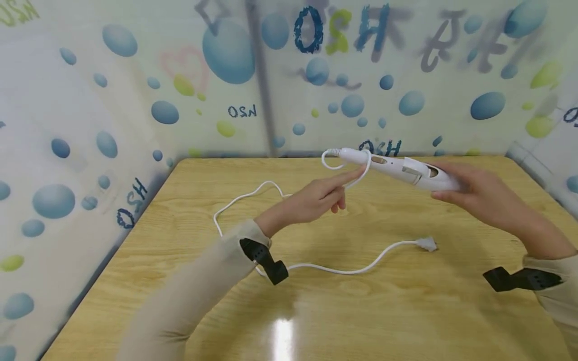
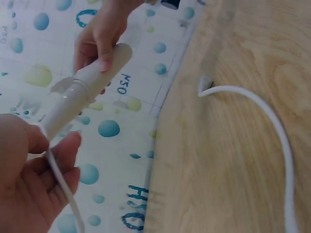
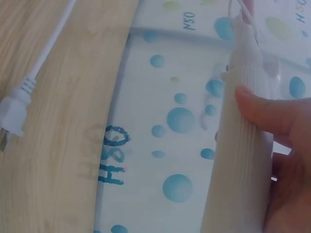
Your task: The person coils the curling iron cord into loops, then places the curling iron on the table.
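A white hair curler (image 1: 397,168) is held tilted above the table's far side, its cord end pointing left. My right hand (image 1: 483,195) grips its thick right end; in the right wrist view the thumb (image 3: 262,109) lies along the ribbed white body. A loop of the white power cord (image 1: 368,165) crosses the narrow end of the curler. My left hand (image 1: 316,198) is at this loop, index finger stretched toward the curler. In the left wrist view the cord (image 2: 63,187) runs between thumb and fingers of that hand (image 2: 29,179).
The cord trails in a wide curve over the wooden table (image 1: 361,316), ending at a white plug (image 1: 426,244) on the right. A patterned curtain (image 1: 289,75) with blue and green bubbles stands behind and beside the table. Black straps (image 1: 264,260) with cameras sit on both wrists.
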Motion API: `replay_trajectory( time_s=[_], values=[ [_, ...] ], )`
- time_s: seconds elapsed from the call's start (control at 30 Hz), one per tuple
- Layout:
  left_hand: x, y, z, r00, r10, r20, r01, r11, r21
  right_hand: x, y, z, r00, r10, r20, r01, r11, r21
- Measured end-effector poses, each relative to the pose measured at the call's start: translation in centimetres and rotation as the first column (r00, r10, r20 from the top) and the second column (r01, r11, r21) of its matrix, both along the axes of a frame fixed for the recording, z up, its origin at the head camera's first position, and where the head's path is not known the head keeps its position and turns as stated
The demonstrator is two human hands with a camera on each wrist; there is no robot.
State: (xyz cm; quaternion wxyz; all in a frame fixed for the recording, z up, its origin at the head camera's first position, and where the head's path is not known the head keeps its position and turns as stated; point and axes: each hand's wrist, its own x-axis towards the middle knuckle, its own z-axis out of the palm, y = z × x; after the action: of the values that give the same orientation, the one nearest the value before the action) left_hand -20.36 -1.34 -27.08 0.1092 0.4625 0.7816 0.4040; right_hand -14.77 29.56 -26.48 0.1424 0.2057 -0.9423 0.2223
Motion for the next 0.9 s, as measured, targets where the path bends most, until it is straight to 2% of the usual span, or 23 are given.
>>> replay_trajectory(
  time_s=[0.07,0.13,0.23,0.3,0.4,0.5,0.57,0.73,0.8,0.9],
  values=[
    [0.1,0.3,-0.9,0.999,0.022,0.042,-0.028,0.99,0.139,0.0,-0.1,0.2,1.0,-0.007,-0.008,0.006,1.0,-0.031],
    [0.2,0.6,-1.6,0.995,0.016,0.102,-0.042,0.967,0.252,0.1,-0.3,0.4,1.0,-0.008,-0.008,0.007,0.998,-0.069],
    [-0.1,0.8,-2.0,0.985,-0.025,0.169,-0.034,0.941,0.337,0.3,-0.4,0.5,0.999,0.038,-0.025,-0.04,0.993,-0.114],
    [-0.3,0.6,-2.0,0.984,-0.016,0.175,-0.038,0.952,0.304,0.5,-0.5,0.6,0.996,0.087,-0.025,-0.089,0.986,-0.143],
    [-0.8,0.0,-2.2,0.986,0.034,0.164,-0.07,0.973,0.219,0.9,-0.6,0.6,0.985,0.171,-0.021,-0.172,0.97,-0.172],
    [-1.5,-0.7,-2.4,0.982,0.054,0.18,-0.088,0.979,0.184,1.3,-0.6,0.7,0.977,0.213,-0.014,-0.212,0.962,-0.174],
    [-1.9,-1.2,-2.5,0.975,0.056,0.214,-0.096,0.979,0.181,1.4,-0.6,0.6,0.977,0.213,-0.007,-0.211,0.964,-0.163],
    [-2.6,-2.8,-2.2,0.961,0.027,0.275,-0.071,0.986,0.15,1.7,-0.3,0.5,0.976,0.213,0.037,-0.205,0.966,-0.155],
    [-2.9,-3.4,-2.0,0.958,0.045,0.284,-0.086,0.987,0.134,1.9,-0.2,0.5,0.972,0.233,0.043,-0.224,0.963,-0.146],
    [-3.4,-3.7,-1.8,0.962,0.095,0.256,-0.126,0.986,0.11,2.1,-0.3,0.6,0.963,0.265,0.055,-0.254,0.956,-0.146]
  ],
)
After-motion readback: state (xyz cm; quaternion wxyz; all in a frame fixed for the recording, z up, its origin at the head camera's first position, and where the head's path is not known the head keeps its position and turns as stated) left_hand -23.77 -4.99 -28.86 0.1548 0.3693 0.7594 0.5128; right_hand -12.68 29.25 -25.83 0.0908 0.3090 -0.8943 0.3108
